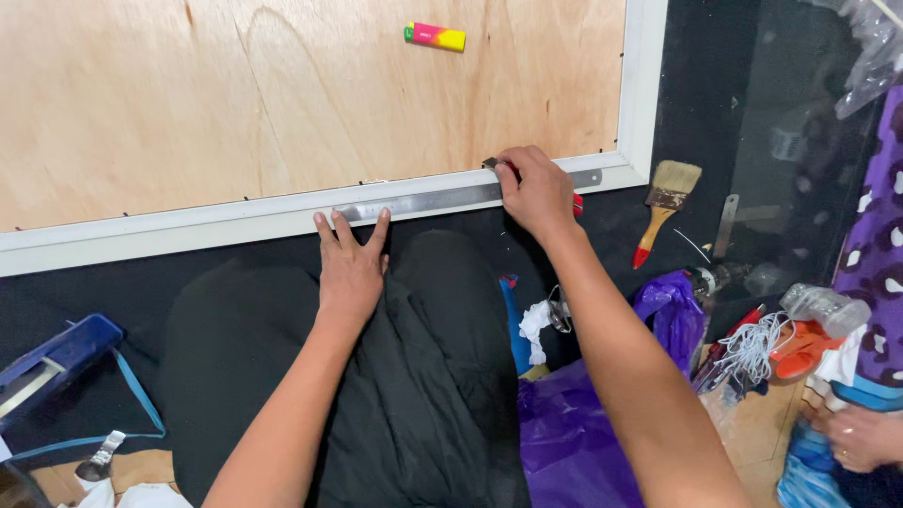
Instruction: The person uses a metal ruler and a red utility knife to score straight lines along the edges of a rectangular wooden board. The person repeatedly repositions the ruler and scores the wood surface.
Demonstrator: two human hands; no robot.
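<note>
Both hands work along the lower edge of a plywood panel (282, 103) bordered by a white frame (188, 226). Left hand (350, 268): flat, fingers spread wide, fingertips pressing on a steel ruler (423, 200) that lies along the frame's lower rail. Right hand (538, 193): closed around a small cutting tool with a dark blade end (490, 163), held at the ruler's upper edge near the frame's lower right corner; a red part shows below the palm. A pink and yellow lighter (435, 37) lies on the plywood near its top edge, well apart from both hands. On the dark floor to the right of the frame lie a paintbrush (666, 202) with a red-tipped handle and a purple plastic bag (602, 414). Another person's hand (861, 437) shows at the lower right.
</note>
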